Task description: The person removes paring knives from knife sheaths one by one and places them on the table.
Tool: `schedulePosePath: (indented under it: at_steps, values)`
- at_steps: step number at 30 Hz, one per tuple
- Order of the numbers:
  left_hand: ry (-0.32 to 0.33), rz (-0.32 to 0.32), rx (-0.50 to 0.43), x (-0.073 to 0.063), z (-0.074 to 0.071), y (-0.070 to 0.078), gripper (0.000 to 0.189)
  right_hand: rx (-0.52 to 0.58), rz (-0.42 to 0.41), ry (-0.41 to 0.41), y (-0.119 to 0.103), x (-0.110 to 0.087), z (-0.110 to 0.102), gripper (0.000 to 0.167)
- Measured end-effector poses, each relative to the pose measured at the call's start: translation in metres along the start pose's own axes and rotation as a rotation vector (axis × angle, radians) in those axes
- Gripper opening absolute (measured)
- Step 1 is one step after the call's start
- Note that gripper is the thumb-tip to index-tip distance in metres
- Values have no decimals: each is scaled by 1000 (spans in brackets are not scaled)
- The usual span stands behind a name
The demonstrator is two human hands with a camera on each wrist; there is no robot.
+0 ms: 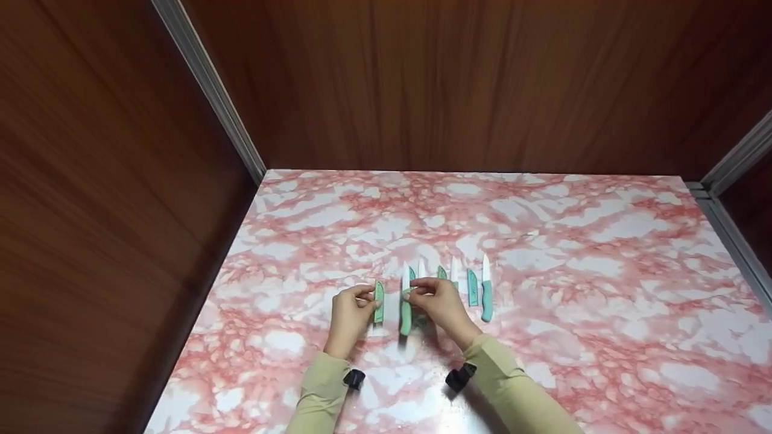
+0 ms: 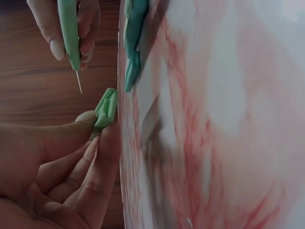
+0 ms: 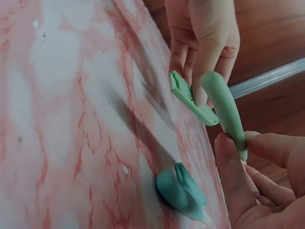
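My left hand (image 1: 351,316) pinches a light green knife sheath (image 1: 379,301) between thumb and fingers, its open end showing in the left wrist view. Just to the right, my right hand (image 1: 443,307) pinches a small knife (image 1: 406,316) with a light green handle and a white blade that points away from me. In the left wrist view the sheath (image 2: 106,109) is held above the tabletop, with the knife's handle (image 2: 69,33) close by and its blade apart from the sheath. Part of the blade's neighbours lies hidden behind my right hand.
Beyond and beside my right hand, more white-bladed knives and green sheaths (image 1: 442,273) lie in a row. At its right end are a teal sheath (image 1: 473,288) and a teal-handled knife (image 1: 487,301). The marbled red-and-white table (image 1: 573,253) meets brown wood panels (image 1: 452,84) behind.
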State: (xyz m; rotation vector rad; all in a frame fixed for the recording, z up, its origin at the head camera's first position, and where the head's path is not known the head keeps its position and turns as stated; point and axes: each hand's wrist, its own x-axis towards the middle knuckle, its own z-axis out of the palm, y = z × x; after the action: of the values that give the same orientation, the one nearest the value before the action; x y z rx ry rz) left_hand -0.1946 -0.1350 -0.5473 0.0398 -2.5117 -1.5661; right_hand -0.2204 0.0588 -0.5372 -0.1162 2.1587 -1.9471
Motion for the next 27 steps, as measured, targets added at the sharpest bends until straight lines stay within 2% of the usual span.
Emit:
schedulePosePath:
  at_steps: [6, 11, 21, 27]
  values:
    - [-13, 1, 23, 6, -1, -3, 25, 2, 6, -10, 1, 6, 9, 31]
    - [-28, -14, 60, 11, -3, -4, 23, -37, 6, 1, 2, 14, 18, 31]
    - [-50, -101, 25, 22, -5, -7, 18, -27, 29, 8, 1, 31, 36, 31]
    - [-52, -83, 81, 28, -7, -10, 16, -55, 48, 40, 2, 37, 39, 30]
